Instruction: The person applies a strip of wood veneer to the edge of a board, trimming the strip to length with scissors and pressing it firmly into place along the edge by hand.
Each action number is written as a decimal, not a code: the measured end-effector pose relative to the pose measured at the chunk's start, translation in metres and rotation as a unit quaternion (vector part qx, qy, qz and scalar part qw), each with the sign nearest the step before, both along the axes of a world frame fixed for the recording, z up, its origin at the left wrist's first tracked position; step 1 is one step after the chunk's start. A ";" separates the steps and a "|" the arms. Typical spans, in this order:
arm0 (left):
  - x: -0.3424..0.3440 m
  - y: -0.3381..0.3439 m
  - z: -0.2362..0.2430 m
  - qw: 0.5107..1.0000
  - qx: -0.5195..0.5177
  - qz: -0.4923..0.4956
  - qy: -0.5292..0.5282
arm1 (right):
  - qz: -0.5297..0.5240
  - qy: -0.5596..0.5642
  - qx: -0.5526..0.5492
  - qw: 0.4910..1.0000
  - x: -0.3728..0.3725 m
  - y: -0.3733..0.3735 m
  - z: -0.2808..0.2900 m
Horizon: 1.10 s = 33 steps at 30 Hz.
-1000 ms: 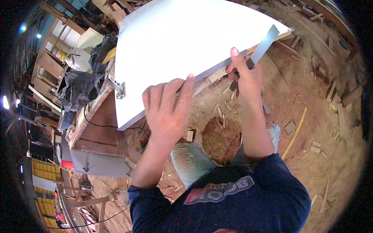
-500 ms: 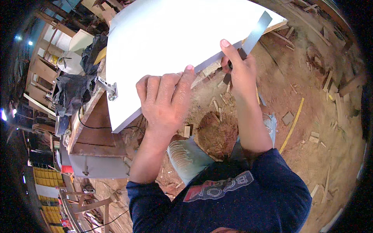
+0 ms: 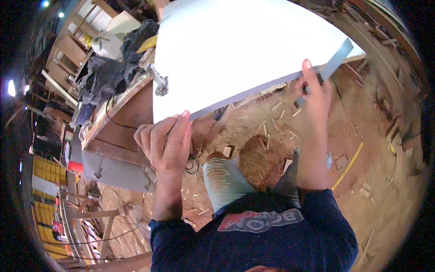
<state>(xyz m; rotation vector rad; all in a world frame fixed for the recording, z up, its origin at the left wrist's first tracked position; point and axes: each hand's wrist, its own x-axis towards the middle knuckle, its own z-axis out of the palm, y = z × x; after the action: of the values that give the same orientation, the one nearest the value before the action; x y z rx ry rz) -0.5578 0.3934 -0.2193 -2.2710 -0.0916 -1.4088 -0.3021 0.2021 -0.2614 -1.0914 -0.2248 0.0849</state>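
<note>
L hand (image 3: 165,140) is bent over the near L corner of the white panel (image 3: 235,50), fingertips at its rim; pressing or pinching, can't tell. R hand (image 3: 317,90) is closed round the grey strip (image 3: 337,58) near the panel's R corner, thumb up at the top edge. Along the near edge, grey edging (image 3: 244,94) looks on from the L hand to the R, so I'd call that side mostly done; past the R hand the strip sticks up loose over what looks like bare wood, so that last bit's prob. left, plus any trimming. Panel lies in front of the worker's knees (image 3: 226,177), metal hinge (image 3: 161,85) on its L edge, brown box (image 3: 122,127) below that side; can't see what props up the R. Farther out it's a messy workshop: dirt floor (image 3: 380,149) w/ wood scraps (image 3: 366,189) etc., a yellow strip (image 3: 349,165) R of the knees, black plastic (image 3: 108,75) beyond the hinge, a wooden frame (image 3: 106,231) lower L, lamp (image 3: 11,87) far L.
</note>
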 end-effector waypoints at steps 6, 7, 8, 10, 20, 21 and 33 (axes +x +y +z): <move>-0.035 0.024 -0.007 0.998 0.008 0.020 -0.059 | -0.027 -0.003 -0.058 0.998 -0.001 0.002 0.000; -0.037 0.026 -0.009 0.998 0.007 0.014 -0.069 | -0.035 0.022 -0.042 0.998 -0.011 0.003 0.013; -0.037 0.026 -0.008 0.997 0.007 0.019 -0.071 | -0.030 0.020 -0.042 0.998 -0.009 0.002 0.010; -0.032 0.023 -0.009 0.998 0.007 0.016 -0.062 | -0.005 -0.028 -0.095 0.995 0.002 -0.007 -0.002; 0.022 -0.023 0.006 0.999 -0.014 -0.012 0.026 | -0.232 -0.532 -0.245 0.776 0.012 -0.039 0.001; 0.032 -0.023 0.004 0.999 0.001 -0.043 0.025 | -0.199 -0.546 -0.242 0.777 0.013 -0.040 0.007; 0.066 -0.025 0.003 0.994 -0.050 -0.090 0.034 | -0.141 -0.657 -0.330 0.663 0.045 -0.058 0.032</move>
<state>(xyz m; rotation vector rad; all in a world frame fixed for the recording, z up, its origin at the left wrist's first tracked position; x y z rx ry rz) -0.4923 0.3686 -0.2162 -2.4600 0.0682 -1.4425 -0.2566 0.1441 -0.2291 -1.7408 -1.4177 -1.0427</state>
